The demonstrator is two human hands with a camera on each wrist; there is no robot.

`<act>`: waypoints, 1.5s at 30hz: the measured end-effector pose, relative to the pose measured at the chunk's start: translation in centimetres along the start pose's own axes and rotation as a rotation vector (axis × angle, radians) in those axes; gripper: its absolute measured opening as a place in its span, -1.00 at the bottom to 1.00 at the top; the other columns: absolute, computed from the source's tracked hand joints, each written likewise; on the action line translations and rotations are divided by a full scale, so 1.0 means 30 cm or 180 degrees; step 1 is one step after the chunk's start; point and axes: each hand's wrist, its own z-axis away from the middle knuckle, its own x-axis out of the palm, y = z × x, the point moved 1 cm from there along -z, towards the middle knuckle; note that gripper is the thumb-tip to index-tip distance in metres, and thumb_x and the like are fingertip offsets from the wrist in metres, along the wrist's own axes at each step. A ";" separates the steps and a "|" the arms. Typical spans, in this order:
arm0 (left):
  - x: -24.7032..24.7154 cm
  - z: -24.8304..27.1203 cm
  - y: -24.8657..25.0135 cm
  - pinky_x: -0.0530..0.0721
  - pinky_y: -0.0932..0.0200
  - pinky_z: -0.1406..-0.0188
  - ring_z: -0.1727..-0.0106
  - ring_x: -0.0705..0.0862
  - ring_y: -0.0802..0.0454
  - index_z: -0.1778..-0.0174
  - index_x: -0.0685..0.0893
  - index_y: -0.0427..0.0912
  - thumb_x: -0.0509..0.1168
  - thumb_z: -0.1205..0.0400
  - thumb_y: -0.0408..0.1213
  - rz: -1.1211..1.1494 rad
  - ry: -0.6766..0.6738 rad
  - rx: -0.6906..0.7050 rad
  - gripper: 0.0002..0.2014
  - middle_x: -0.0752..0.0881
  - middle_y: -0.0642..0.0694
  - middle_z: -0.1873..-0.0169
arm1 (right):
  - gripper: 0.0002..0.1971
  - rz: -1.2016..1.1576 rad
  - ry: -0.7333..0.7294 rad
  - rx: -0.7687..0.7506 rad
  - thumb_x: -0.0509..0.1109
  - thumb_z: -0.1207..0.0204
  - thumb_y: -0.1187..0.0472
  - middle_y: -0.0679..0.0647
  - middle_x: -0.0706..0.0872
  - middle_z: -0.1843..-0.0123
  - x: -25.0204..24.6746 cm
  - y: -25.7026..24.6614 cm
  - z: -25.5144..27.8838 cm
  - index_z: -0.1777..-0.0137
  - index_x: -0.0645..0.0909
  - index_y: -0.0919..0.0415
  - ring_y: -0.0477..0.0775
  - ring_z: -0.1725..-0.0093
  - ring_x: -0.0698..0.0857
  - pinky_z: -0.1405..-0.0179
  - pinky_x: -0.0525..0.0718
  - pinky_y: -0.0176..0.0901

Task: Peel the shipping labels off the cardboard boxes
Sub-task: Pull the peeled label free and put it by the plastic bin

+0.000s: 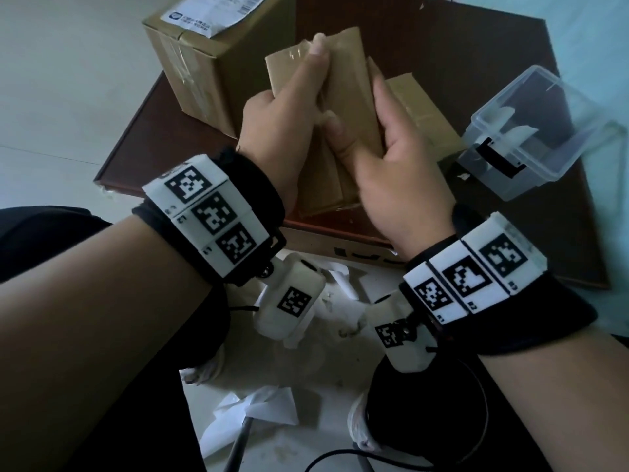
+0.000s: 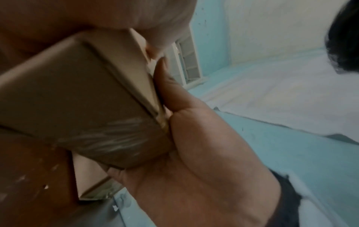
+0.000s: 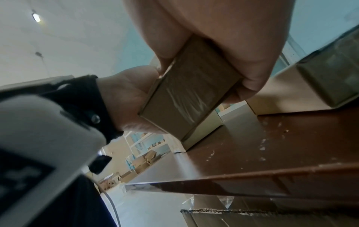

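Both hands hold a small brown cardboard box [image 1: 347,73] above the dark brown table [image 1: 177,131]. My left hand [image 1: 289,97] grips its left side with the thumb up on the top edge. My right hand [image 1: 381,131] wraps its right side, thumb across the front. Clear tape shines on the small box [image 3: 190,99]; no label shows on its visible faces. In the left wrist view the small box [image 2: 77,99] lies against my left palm [image 2: 194,153]. At the back left stands a larger box [image 1: 204,69] with a white shipping label [image 1: 214,11] on top.
A flat cardboard piece [image 1: 422,110] lies on the table behind my right hand. A clear plastic container [image 1: 531,131] stands at the right edge. White paper scraps [image 1: 252,413] and a black cable [image 1: 340,458] lie on the floor by my legs.
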 end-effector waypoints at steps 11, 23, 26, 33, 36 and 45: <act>0.013 0.000 0.020 0.80 -0.24 -0.15 -0.14 0.83 -0.30 -0.33 0.62 -0.47 0.46 -0.64 -0.31 0.0203 -0.0772 -0.0196 -0.60 0.79 -0.42 -0.16 | -0.42 -0.0147 0.0453 0.0355 0.44 -0.75 -0.20 -0.10 0.83 -0.38 -0.033 -0.008 -0.006 -0.71 0.54 -0.05 -0.23 -0.24 0.84 -0.08 0.87 -0.27; -0.001 -0.002 0.020 0.88 -0.14 0.13 0.18 0.90 -0.10 -0.10 0.76 -0.27 0.51 -0.54 0.23 -0.0348 -0.0012 -0.0360 -0.43 0.89 -0.16 0.13 | -0.18 -0.0173 0.0108 0.0363 0.48 -0.73 -0.19 -0.08 0.76 -0.52 -0.003 0.011 -0.013 -0.90 0.23 -0.06 -0.17 -0.35 0.82 -0.27 0.88 -0.06; 0.010 -0.006 0.010 0.86 -0.26 0.03 0.06 0.89 -0.20 -0.19 0.73 -0.35 0.47 -0.65 0.06 -0.0228 -0.0456 -0.0419 -0.51 0.88 -0.26 0.05 | -0.28 -0.0027 0.0403 0.0567 0.34 -0.77 -0.28 -0.08 0.77 -0.51 -0.005 0.012 -0.012 -0.87 0.29 -0.14 -0.14 -0.32 0.82 -0.23 0.90 -0.03; 0.022 -0.005 0.033 0.78 -0.43 -0.11 -0.21 0.78 -0.43 -0.43 0.53 -0.49 0.39 -0.63 -0.43 -0.0008 -0.1206 -0.0313 -0.55 0.72 -0.51 -0.25 | -0.25 -0.0648 0.0811 0.0664 0.41 -0.67 -0.34 0.01 0.84 -0.40 -0.055 0.007 -0.030 -0.78 0.46 -0.03 -0.02 -0.24 0.89 -0.16 0.93 0.10; 0.022 0.008 0.034 0.73 -0.49 -0.15 -0.08 0.71 -0.61 -0.30 0.54 -0.60 0.23 -0.46 -0.48 0.0004 -0.1419 -0.0352 -0.53 0.68 -0.49 -0.09 | -0.19 -0.0887 0.0856 0.0646 0.42 -0.55 -0.37 -0.02 0.83 -0.45 -0.065 0.002 -0.041 -0.75 0.50 -0.02 0.04 -0.39 0.84 -0.37 0.84 0.22; 0.041 0.024 -0.001 0.87 -0.17 -0.04 0.00 0.88 -0.13 -0.17 0.72 -0.25 0.39 -0.72 0.00 -0.0368 -0.0622 0.0014 -0.65 0.86 -0.26 -0.04 | -0.27 -0.0074 0.0567 0.0076 0.33 -0.82 -0.16 0.00 0.65 -0.64 -0.031 0.009 -0.035 -0.91 0.21 -0.01 -0.08 -0.52 0.71 -0.36 0.84 -0.05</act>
